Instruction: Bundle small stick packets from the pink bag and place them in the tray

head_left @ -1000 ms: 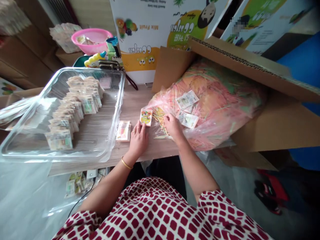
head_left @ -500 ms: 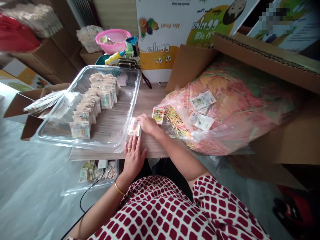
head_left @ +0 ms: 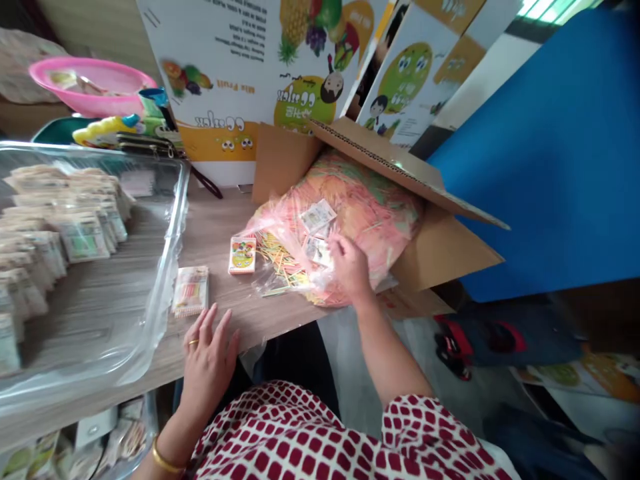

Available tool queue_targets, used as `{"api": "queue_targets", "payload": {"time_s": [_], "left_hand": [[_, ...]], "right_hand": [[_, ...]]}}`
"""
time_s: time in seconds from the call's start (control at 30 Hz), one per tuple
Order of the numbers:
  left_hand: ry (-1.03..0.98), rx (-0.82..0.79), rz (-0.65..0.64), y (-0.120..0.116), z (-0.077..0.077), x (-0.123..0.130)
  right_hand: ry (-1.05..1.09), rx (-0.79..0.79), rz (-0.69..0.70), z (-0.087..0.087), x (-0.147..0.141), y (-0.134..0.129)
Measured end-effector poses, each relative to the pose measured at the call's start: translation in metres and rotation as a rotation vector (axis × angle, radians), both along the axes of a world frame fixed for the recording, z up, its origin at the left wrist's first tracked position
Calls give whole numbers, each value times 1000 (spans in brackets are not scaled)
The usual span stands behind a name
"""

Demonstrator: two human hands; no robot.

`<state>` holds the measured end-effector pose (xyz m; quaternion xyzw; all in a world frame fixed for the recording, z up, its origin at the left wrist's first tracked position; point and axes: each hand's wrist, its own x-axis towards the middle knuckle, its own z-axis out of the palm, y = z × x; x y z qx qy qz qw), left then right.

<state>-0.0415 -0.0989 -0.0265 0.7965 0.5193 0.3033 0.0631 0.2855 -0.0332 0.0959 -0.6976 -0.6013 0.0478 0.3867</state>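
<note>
My left hand rests at the table edge with its fingers spread, fingertips just below a small packet stack. Over the plastic bag of coloured sticks, my right hand reaches to a flat packet, its fingertips at the packet's right end with thumb and fingers drawn together. Another flat packet lies just above it on the bag. A small fruit-printed box sits on the table between the stack and the bag.
A clear plastic tray with rows of packets is at the left. Behind it are a pink basin and a dark pouch. An open cardboard box holds the bag. A blue panel stands at the right.
The view has turned to the right. My right hand has left the packet stack and moved right to the packet on the bag. My left hand has stayed by the stack.
</note>
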Motion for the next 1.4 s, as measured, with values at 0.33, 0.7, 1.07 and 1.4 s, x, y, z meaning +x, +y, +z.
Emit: {"api": "queue_targets", "payload": {"time_s": [0.33, 0.7, 1.07, 1.4], "left_hand": [[-107, -135, -464, 13, 12, 88], [-263, -242, -436, 31, 13, 76], [-1134, -1037, -278, 68, 48, 44], [-1122, -1179, 24, 50, 37, 36]], "right_hand": [[-281, -123, -264, -12, 53, 93], [-464, -40, -244, 5, 73, 97], [468, -389, 621, -5, -56, -15], [-288, -575, 221, -61, -73, 47]]}}
